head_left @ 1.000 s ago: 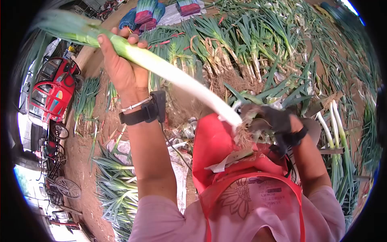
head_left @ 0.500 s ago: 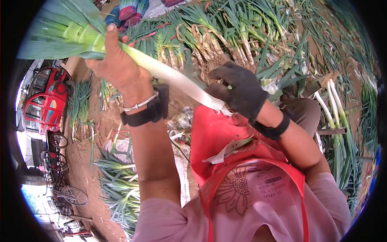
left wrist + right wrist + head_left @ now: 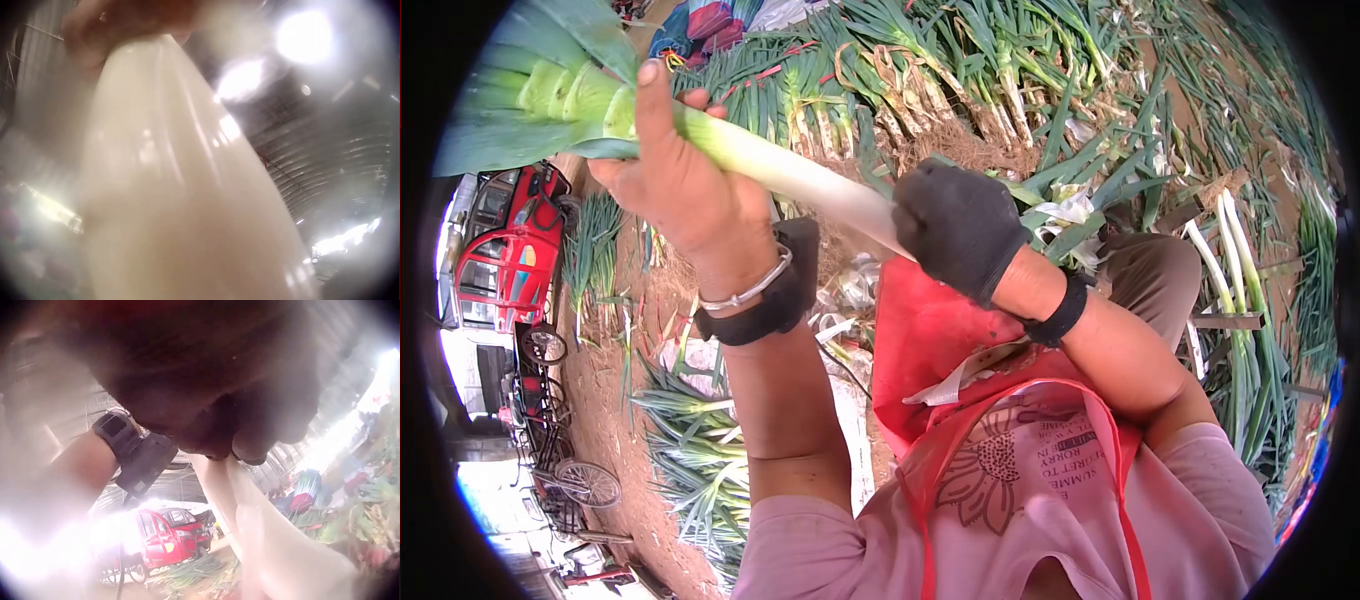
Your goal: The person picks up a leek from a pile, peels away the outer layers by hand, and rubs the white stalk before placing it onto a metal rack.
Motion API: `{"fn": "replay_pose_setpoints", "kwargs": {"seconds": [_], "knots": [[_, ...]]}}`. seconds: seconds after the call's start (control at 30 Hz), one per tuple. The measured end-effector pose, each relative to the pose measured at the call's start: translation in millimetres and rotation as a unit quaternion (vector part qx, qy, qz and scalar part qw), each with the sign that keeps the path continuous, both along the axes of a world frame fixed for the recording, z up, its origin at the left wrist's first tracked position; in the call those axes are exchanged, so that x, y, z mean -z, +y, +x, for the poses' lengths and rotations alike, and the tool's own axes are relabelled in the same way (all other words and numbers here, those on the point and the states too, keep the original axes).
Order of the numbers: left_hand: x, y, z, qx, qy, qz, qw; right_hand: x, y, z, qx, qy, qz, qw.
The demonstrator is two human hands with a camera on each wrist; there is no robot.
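A leek (image 3: 790,172) with a long white shank and broad green leaves lies slantwise in front of the person. My bare left hand (image 3: 690,190) holds it just below the leaves, thumb on the near side and fingers behind. The right hand (image 3: 955,228), in a dark glove, grips the white shank farther down with its fingers curled. In the right wrist view the shank (image 3: 294,556) comes out below the gloved fingers (image 3: 250,447), with a pale strip beside it. The left wrist view is filled by the glossy white shank (image 3: 181,181). The root end is hidden in the head view.
Bundled leeks with roots (image 3: 920,120) lie ahead, and more leeks (image 3: 700,450) lie at the left. A few trimmed leeks (image 3: 1235,290) rest at the right by a metal bar (image 3: 1228,321). A red apron (image 3: 920,340) covers the lap. A red vehicle (image 3: 505,245) stands far left.
The gloved right hand has moved from the root end up and left onto the white shank, closing round it. The left hand has turned and shifted slightly left, with the leaves spreading into view.
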State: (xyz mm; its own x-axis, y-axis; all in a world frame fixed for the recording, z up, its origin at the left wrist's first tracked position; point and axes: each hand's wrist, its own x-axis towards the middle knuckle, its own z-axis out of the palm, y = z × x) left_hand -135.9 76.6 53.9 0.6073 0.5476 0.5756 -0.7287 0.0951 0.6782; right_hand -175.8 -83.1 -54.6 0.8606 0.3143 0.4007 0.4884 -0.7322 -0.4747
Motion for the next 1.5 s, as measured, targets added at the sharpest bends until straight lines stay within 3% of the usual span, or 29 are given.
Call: {"fn": "replay_pose_setpoints", "kwargs": {"seconds": [0.07, 0.1, 0.13, 0.17, 0.2, 0.23, 0.3, 0.33, 0.37, 0.4, 0.43, 0.5, 0.57, 0.6, 0.67, 0.73, 0.8, 0.9, 0.97, 1.03, 1.1, 1.17, 1.23, 1.3, 1.37, 1.43, 1.47, 1.5], "knots": [[-2, 13, -1, 0.043, -0.001, 0.0, 0.999, 21, -16, 14, -0.046, -0.097, 0.123, 0.987], [-1, 26, 1, 0.124, -0.008, 0.002, 0.992, 34, -26, 17, 0.002, 0.126, 0.252, 0.96], [-2, 33, 2, 0.204, -0.016, 0.003, 0.979, 42, -40, 20, 0.0, 0.246, 0.391, 0.887], [-1, 37, 1, 0.207, -0.013, 0.004, 0.978, 52, -52, 21, -0.003, 0.355, 0.515, 0.78], [-1, 38, -2, 0.241, -0.01, -0.011, 0.97, 52, -56, 17, -0.061, 0.389, 0.614, 0.684], [-1, 39, -4, 0.275, -0.007, -0.026, 0.961, 53, -56, 13, -0.058, 0.389, 0.616, 0.682], [3, 43, -6, 0.276, 0.0, -0.041, 0.96, 45, -53, -2, -0.155, 0.382, 0.71, 0.571], [5, 48, -5, 0.296, -0.006, -0.055, 0.954, 62, -53, 2, -0.192, 0.379, 0.678, 0.6], [5, 54, -5, 0.314, -0.014, -0.068, 0.947, 66, -61, 4, -0.19, 0.379, 0.68, 0.599], [3, 60, -6, 0.319, -0.014, -0.069, 0.945, 72, -76, 3, -0.146, 0.363, 0.527, 0.755], [2, 63, -7, 0.32, -0.012, -0.068, 0.945, 79, -92, 0, -0.095, 0.33, 0.347, 0.873], [4, 68, -9, 0.291, -0.026, -0.071, 0.954, 127, -129, -3, 0.082, 0.283, 0.068, 0.953], [6, 72, -14, 0.312, -0.033, -0.063, 0.948, 180, -177, -6, 0.124, 0.357, -0.059, 0.924], [6, 73, -15, 0.331, -0.044, -0.056, 0.941, 183, -183, -5, 0.125, 0.356, -0.06, 0.924], [6, 71, -16, 0.341, -0.021, -0.045, 0.939, 193, -189, -20, 0.052, 0.199, -0.08, 0.975], [4, 78, -14, 0.386, 0.023, -0.043, 0.921, 118, -144, -16, 0.035, 0.266, 0.126, 0.955], [3, 65, -17, 0.396, 0.045, -0.052, 0.916, 75, -105, -15, -0.086, 0.289, 0.306, 0.903], [11, 65, -13, 0.424, 0.067, -0.114, 0.896, 88, -70, -6, -0.043, 0.205, 0.14, 0.968], [20, 60, -10, 0.192, 0.104, -0.215, 0.952, 102, -63, -12, 0.011, 0.136, 0.164, 0.977], [35, 70, -15, 0.186, 0.12, -0.234, 0.947, 102, -63, -17, 0.065, 0.067, 0.186, 0.978], [55, 88, -14, 0.304, 0.105, -0.246, 0.914, 93, -73, -21, 0.126, -0.057, 0.238, 0.962], [65, 94, -12, 0.347, 0.087, -0.283, 0.89, 90, -88, -22, 0.108, -0.014, 0.218, 0.97], [66, 94, -13, 0.373, 0.068, -0.318, 0.869, 81, -95, -23, 0.091, 0.017, 0.078, 0.993], [63, 93, -13, 0.363, 0.08, -0.321, 0.871, 82, -101, -27, 0.094, 0.08, 0.012, 0.992], [53, 93, -11, 0.331, 0.1, -0.269, 0.899, 126, -119, -24, 0.117, 0.2, -0.089, 0.969], [39, 107, -8, 0.29, 0.11, -0.255, 0.916, 187, -157, -21, 0.157, 0.333, -0.193, 0.909], [29, 122, -6, 0.296, 0.109, -0.221, 0.923, 250, -196, -17, 0.079, 0.437, -0.29, 0.848], [17, 128, -6, 0.298, 0.103, -0.185, 0.931, 245, -203, -10, -0.003, 0.523, -0.381, 0.763]]}}
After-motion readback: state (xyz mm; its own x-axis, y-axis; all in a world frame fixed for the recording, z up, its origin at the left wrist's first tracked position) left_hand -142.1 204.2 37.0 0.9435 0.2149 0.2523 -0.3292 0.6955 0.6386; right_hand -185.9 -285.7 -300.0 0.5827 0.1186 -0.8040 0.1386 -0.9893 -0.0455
